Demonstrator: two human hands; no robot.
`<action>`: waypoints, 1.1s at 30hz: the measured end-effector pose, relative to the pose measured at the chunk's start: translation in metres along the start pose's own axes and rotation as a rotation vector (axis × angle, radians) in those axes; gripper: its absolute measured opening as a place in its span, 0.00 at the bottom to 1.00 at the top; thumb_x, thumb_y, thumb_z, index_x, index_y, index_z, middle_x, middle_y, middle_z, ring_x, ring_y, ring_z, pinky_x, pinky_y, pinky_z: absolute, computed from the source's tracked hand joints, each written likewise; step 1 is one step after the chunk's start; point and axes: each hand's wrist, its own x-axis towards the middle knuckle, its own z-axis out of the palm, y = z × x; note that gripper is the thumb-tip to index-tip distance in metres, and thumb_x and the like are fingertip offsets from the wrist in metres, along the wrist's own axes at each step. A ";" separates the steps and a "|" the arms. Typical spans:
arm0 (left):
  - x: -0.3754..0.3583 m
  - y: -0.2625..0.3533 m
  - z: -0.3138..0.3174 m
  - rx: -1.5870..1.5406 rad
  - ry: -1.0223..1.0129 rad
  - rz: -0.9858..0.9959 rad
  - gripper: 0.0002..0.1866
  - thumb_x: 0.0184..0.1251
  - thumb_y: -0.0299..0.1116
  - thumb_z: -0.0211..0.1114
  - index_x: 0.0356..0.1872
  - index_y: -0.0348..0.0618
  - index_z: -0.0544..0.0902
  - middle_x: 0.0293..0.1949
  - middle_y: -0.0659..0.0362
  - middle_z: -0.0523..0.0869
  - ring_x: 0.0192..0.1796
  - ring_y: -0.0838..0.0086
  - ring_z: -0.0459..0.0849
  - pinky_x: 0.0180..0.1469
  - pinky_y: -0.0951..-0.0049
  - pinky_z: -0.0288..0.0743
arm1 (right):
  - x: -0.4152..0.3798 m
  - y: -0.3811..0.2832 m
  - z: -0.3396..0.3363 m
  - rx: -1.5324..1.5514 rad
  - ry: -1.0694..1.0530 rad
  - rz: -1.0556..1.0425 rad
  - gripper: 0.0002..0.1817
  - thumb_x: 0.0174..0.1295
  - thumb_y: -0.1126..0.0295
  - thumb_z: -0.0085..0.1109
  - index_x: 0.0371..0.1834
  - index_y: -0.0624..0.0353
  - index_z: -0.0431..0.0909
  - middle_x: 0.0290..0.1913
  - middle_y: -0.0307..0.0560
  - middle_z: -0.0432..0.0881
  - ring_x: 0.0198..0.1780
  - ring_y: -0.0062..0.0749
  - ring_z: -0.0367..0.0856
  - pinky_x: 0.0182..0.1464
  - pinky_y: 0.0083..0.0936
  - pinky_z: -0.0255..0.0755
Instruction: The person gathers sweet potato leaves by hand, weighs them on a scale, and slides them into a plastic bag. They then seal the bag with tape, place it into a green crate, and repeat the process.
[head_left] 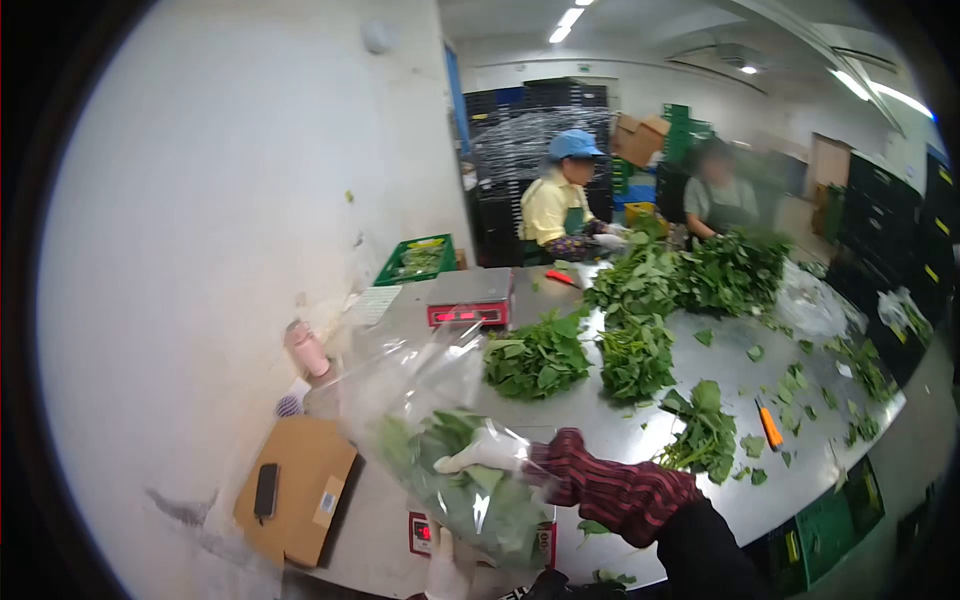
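Note:
A clear plastic bag (400, 375) holding green leafy stems (455, 432) leans across the near left of the steel table. My right hand (487, 450), in a white glove, presses on the greens at the bag, fingers partly curled around them and partly hidden by leaves and film. Lower down, my gloved left hand (447, 568) is against the bag's near side, its thumb up along the plastic and the other fingers hidden. Under the bag is a red-framed scale (421, 534) with a lit display, mostly covered.
Another scale (470, 288) stands behind the bag. Bunches of greens (537, 358) and a larger pile (730, 272) lie on the table (640, 440). An orange-handled knife (769, 425) is at right. A phone (266, 490) rests on cardboard (290, 440). Two people work across the table.

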 end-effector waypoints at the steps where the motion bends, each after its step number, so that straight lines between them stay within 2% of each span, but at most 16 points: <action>1: 0.002 0.006 -0.007 0.212 0.027 0.124 0.33 0.66 0.42 0.54 0.71 0.51 0.53 0.68 0.56 0.59 0.68 0.61 0.59 0.68 0.58 0.54 | 0.015 0.018 0.013 0.042 0.027 -0.038 0.37 0.44 0.62 0.72 0.58 0.62 0.69 0.50 0.45 0.78 0.49 0.27 0.74 0.54 0.23 0.67; 3: 0.005 0.020 -0.026 0.618 0.094 0.404 0.34 0.62 0.33 0.56 0.70 0.50 0.55 0.67 0.53 0.61 0.68 0.59 0.60 0.68 0.60 0.55 | 0.057 0.056 0.034 0.009 -0.044 0.036 0.29 0.46 0.56 0.71 0.49 0.62 0.77 0.43 0.42 0.81 0.42 0.25 0.75 0.47 0.24 0.69; 4: 0.004 0.028 -0.037 0.817 0.138 0.553 0.35 0.59 0.29 0.58 0.69 0.49 0.56 0.67 0.52 0.62 0.68 0.59 0.61 0.68 0.60 0.55 | 0.064 0.041 0.040 0.005 -0.030 0.040 0.29 0.46 0.56 0.71 0.49 0.62 0.77 0.43 0.42 0.81 0.42 0.25 0.75 0.47 0.24 0.69; 6: 0.001 0.046 -0.062 1.213 0.243 0.854 0.37 0.55 0.20 0.60 0.68 0.47 0.58 0.66 0.49 0.64 0.68 0.57 0.62 0.68 0.61 0.55 | 0.078 0.004 0.049 -0.208 -0.267 0.224 0.28 0.49 0.57 0.70 0.52 0.60 0.77 0.43 0.40 0.82 0.42 0.24 0.77 0.47 0.24 0.71; 7: 0.002 0.062 -0.068 1.207 0.242 0.851 0.37 0.55 0.20 0.60 0.68 0.47 0.58 0.66 0.49 0.64 0.68 0.57 0.62 0.68 0.61 0.55 | 0.083 -0.010 0.056 -0.170 -0.311 0.367 0.23 0.51 0.55 0.68 0.46 0.59 0.80 0.39 0.40 0.82 0.37 0.23 0.77 0.42 0.25 0.72; 8: 0.007 0.086 -0.070 1.382 0.022 0.920 0.35 0.50 0.18 0.61 0.64 0.47 0.65 0.63 0.48 0.67 0.66 0.56 0.65 0.66 0.61 0.59 | 0.134 0.040 0.055 -0.611 -0.488 0.105 0.19 0.57 0.55 0.63 0.44 0.57 0.81 0.38 0.41 0.82 0.36 0.23 0.78 0.41 0.26 0.73; 9: 0.010 0.104 -0.076 1.548 -0.209 0.983 0.33 0.46 0.16 0.62 0.59 0.47 0.71 0.61 0.48 0.70 0.64 0.55 0.67 0.64 0.61 0.63 | 0.137 0.027 0.067 -0.634 -0.528 0.203 0.19 0.57 0.55 0.62 0.45 0.57 0.80 0.38 0.41 0.82 0.37 0.23 0.78 0.42 0.26 0.73; 10: 0.014 0.113 -0.090 1.541 -0.208 0.980 0.33 0.46 0.16 0.62 0.59 0.47 0.71 0.61 0.48 0.70 0.64 0.55 0.67 0.64 0.61 0.63 | 0.140 0.013 0.076 -0.669 -0.547 0.277 0.19 0.58 0.55 0.61 0.46 0.57 0.79 0.39 0.41 0.82 0.38 0.24 0.77 0.42 0.26 0.72; 12: 0.025 0.125 -0.114 1.354 -0.126 0.964 0.26 0.41 0.13 0.63 0.47 0.44 0.79 0.55 0.49 0.75 0.58 0.55 0.73 0.56 0.64 0.70 | 0.160 0.007 0.093 -0.737 -0.582 0.313 0.20 0.59 0.55 0.60 0.47 0.57 0.78 0.41 0.42 0.81 0.40 0.24 0.77 0.44 0.27 0.72; 13: 0.028 0.138 -0.105 1.303 -0.063 1.099 0.22 0.39 0.12 0.64 0.40 0.42 0.80 0.46 0.52 0.78 0.47 0.61 0.77 0.46 0.69 0.74 | 0.168 0.005 0.100 -0.749 -0.601 0.318 0.20 0.59 0.55 0.59 0.48 0.57 0.77 0.42 0.42 0.81 0.41 0.25 0.77 0.45 0.27 0.71; 17: 0.030 0.162 -0.133 1.183 0.043 1.124 0.18 0.30 0.16 0.71 0.28 0.41 0.78 0.30 0.61 0.75 0.34 0.71 0.73 0.34 0.75 0.68 | 0.190 -0.001 0.113 -0.706 -0.640 0.292 0.22 0.61 0.54 0.56 0.52 0.57 0.74 0.45 0.43 0.79 0.44 0.26 0.76 0.48 0.27 0.69; 21: 0.009 0.186 -0.146 1.135 0.172 1.065 0.17 0.27 0.17 0.72 0.23 0.41 0.77 0.25 0.62 0.73 0.29 0.70 0.72 0.30 0.73 0.65 | 0.206 -0.014 0.118 -0.589 -0.711 0.281 0.23 0.63 0.54 0.52 0.55 0.58 0.71 0.48 0.44 0.78 0.47 0.27 0.75 0.51 0.28 0.68; 24: -0.006 0.198 -0.152 1.263 0.114 1.178 0.18 0.24 0.17 0.71 0.23 0.42 0.77 0.24 0.62 0.73 0.29 0.68 0.72 0.30 0.71 0.65 | 0.216 -0.018 0.133 -0.535 -0.758 0.277 0.24 0.64 0.53 0.50 0.58 0.58 0.69 0.51 0.45 0.77 0.50 0.28 0.74 0.54 0.28 0.66; 28: -0.026 0.195 -0.169 1.162 0.303 1.159 0.18 0.24 0.26 0.75 0.23 0.46 0.78 0.29 0.61 0.76 0.35 0.65 0.74 0.38 0.68 0.68 | 0.223 -0.018 0.150 -0.483 -0.820 0.240 0.26 0.66 0.53 0.47 0.61 0.58 0.66 0.54 0.45 0.76 0.53 0.30 0.73 0.57 0.29 0.65; 29: -0.031 0.192 -0.179 1.132 0.303 1.106 0.18 0.22 0.18 0.69 0.24 0.42 0.76 0.36 0.57 0.75 0.41 0.62 0.75 0.42 0.68 0.69 | 0.226 -0.020 0.150 -0.474 -0.841 0.232 0.26 0.66 0.53 0.46 0.62 0.58 0.66 0.55 0.46 0.75 0.54 0.30 0.73 0.58 0.29 0.64; 33: -0.053 0.204 -0.164 1.353 0.387 1.228 0.16 0.24 0.20 0.72 0.21 0.41 0.76 0.42 0.54 0.77 0.49 0.57 0.76 0.49 0.64 0.70 | 0.237 -0.020 0.161 -0.535 -0.938 0.144 0.28 0.68 0.52 0.43 0.65 0.58 0.63 0.58 0.46 0.74 0.57 0.32 0.72 0.61 0.29 0.63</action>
